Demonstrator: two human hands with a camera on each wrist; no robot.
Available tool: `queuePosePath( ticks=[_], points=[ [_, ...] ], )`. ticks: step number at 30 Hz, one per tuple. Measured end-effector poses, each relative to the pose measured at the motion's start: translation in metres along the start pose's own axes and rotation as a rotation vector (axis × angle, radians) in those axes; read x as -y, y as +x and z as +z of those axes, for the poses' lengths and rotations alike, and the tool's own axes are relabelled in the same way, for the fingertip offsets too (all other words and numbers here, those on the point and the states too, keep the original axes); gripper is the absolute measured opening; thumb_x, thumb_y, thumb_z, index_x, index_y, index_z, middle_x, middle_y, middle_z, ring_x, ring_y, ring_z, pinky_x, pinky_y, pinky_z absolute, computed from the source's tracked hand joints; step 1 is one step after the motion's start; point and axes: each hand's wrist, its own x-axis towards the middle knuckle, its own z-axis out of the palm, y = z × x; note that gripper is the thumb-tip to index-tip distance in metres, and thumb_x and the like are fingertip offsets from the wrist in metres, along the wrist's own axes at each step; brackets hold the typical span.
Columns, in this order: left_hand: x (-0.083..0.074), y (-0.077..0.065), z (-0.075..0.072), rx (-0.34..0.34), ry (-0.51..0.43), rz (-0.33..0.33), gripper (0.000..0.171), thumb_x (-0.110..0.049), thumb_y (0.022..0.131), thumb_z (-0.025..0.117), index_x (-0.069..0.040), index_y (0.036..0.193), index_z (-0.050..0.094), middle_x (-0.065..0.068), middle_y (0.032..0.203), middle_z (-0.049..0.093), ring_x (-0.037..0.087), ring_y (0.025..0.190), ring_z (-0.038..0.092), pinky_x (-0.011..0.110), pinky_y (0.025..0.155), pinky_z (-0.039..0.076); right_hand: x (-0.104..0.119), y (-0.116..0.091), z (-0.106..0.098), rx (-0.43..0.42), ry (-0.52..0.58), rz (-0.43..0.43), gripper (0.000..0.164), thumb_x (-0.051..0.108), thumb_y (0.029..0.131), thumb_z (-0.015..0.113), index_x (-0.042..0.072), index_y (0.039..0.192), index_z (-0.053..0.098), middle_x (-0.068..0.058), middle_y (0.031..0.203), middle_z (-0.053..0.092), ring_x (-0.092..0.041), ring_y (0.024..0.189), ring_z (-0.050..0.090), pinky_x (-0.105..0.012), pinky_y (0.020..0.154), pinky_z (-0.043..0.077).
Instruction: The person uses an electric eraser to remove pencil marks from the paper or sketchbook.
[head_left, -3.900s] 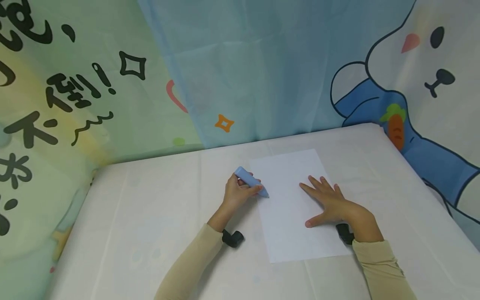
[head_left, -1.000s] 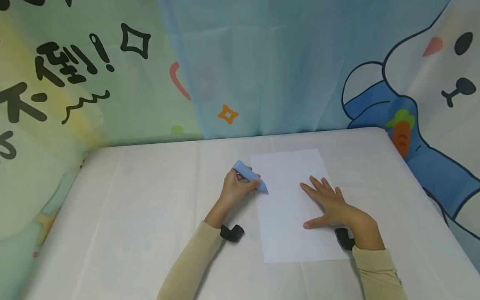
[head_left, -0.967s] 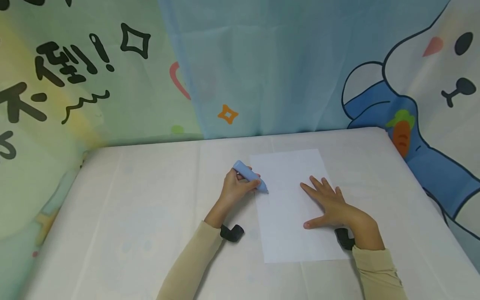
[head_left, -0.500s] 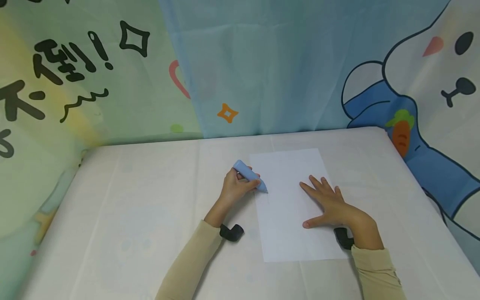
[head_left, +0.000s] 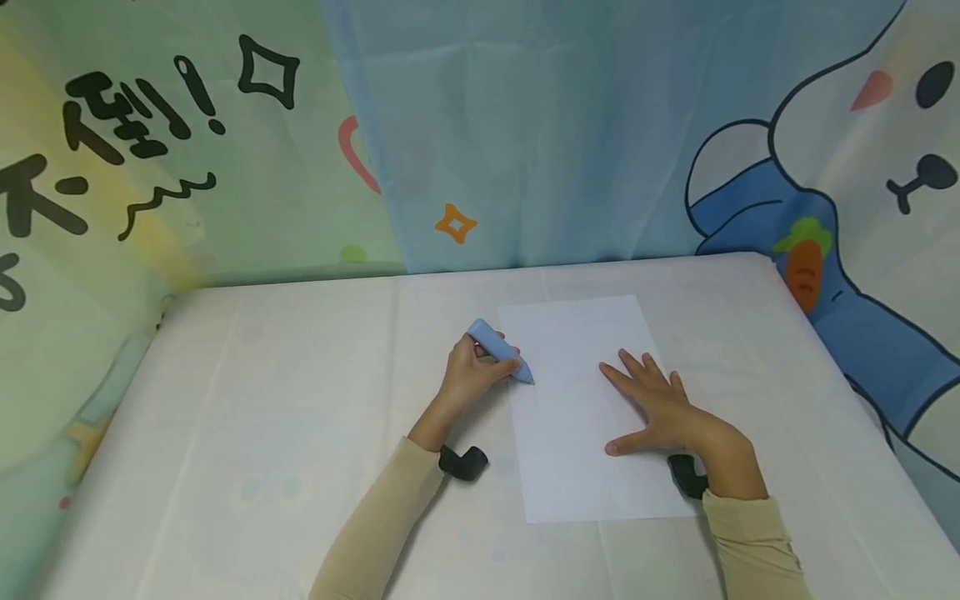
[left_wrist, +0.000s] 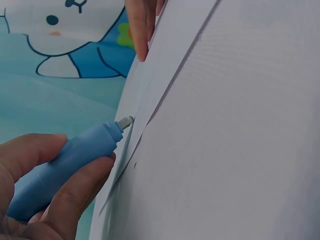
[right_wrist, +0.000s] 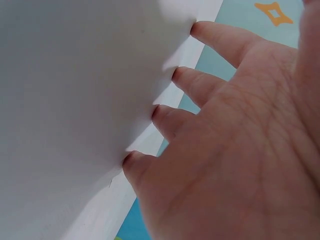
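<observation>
A sheet of white paper (head_left: pixel 577 333) lies on the white-covered table. My left hand (head_left: pixel 472 375) grips a thick, light-blue pen-shaped tool (head_left: pixel 497 343) near the paper's left edge, its tip pointing down to the right. In the left wrist view, the tool (left_wrist: pixel 75 157) has a short grey, metallic-looking tip close to the paper (left_wrist: pixel 170 45), and thumb and fingers curl round its body. Whether the tip touches the paper is hard to tell. My right hand (head_left: pixel 656 408) rests on the right part of the sheet with fingers spread; its fingertips (right_wrist: pixel 159 112) press the paper.
The white tablecloth (head_left: pixel 300 417) stretches to the left of the paper. Behind the table hangs a printed cloth backdrop (head_left: pixel 525 142) with a cartoon rabbit and lettering. A black wrist camera (head_left: pixel 463 464) sits at my left wrist, and another black camera (head_left: pixel 686 477) at the right.
The head view has tilted a little since the oldest frame. The tool's tip has shifted very slightly left on the paper. My right hand stays in place on the sheet.
</observation>
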Motion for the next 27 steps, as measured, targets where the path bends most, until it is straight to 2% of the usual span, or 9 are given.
queuePosePath(
  ticks=[9, 27],
  points=[
    [-0.0015, -0.0005, -0.0006, 0.009, -0.029, -0.007, 0.042, 0.009, 0.082, 0.070, 0.012, 0.118, 0.049, 0.031, 0.108, 0.067, 0.039, 0.097, 0.069, 0.034, 0.074, 0.062, -0.0007, -0.0001, 0.0000, 0.004, 0.007, 0.000, 0.114, 0.039, 0.065, 0.089, 0.003, 0.151, 0.025, -0.029, 0.159, 0.002, -0.051, 0.143, -0.012, -0.071, 0.110, -0.015],
    [-0.0008, 0.0017, -0.0005, 0.001, -0.012, -0.031, 0.043, 0.010, 0.082, 0.071, 0.011, 0.119, 0.048, 0.030, 0.108, 0.068, 0.038, 0.097, 0.069, 0.033, 0.074, 0.062, 0.0002, -0.0007, -0.0005, 0.001, 0.011, -0.010, 0.113, 0.037, 0.065, 0.089, 0.002, 0.151, 0.026, -0.030, 0.158, 0.003, -0.052, 0.143, -0.011, -0.072, 0.109, -0.014]
  ],
)
